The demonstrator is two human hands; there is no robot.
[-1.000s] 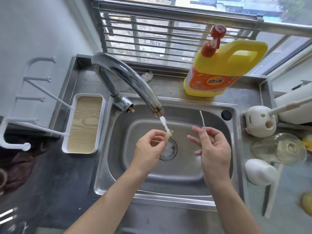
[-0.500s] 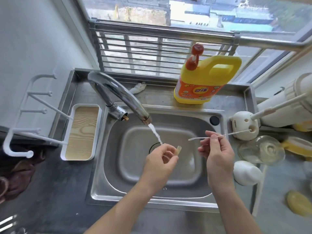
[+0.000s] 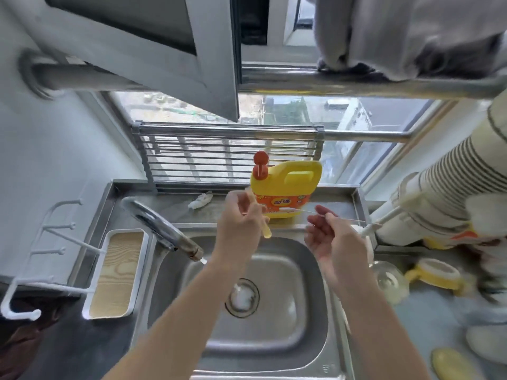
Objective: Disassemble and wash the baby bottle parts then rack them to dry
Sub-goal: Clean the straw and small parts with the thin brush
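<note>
Head view: above the sink [image 3: 301, 311], the left hand [image 3: 241, 218] pinches the straw tube [image 3: 265, 232] while the right hand [image 3: 332, 239], apart, pinches the thin brush [image 3: 291, 210] aimed at it, presumably for insertion.

glossy steel sink [image 3: 315, 311], shiny metal faucet [image 3: 162, 229], yellow plastic jug [image 3: 285, 185]

Steel surface [image 3: 170, 207] with sink [image 3: 310, 311]: yellow soap jug [image 3: 285, 187] at back, white scrap [image 3: 201, 201] beside it, tray [image 3: 118, 272] on left.
</note>
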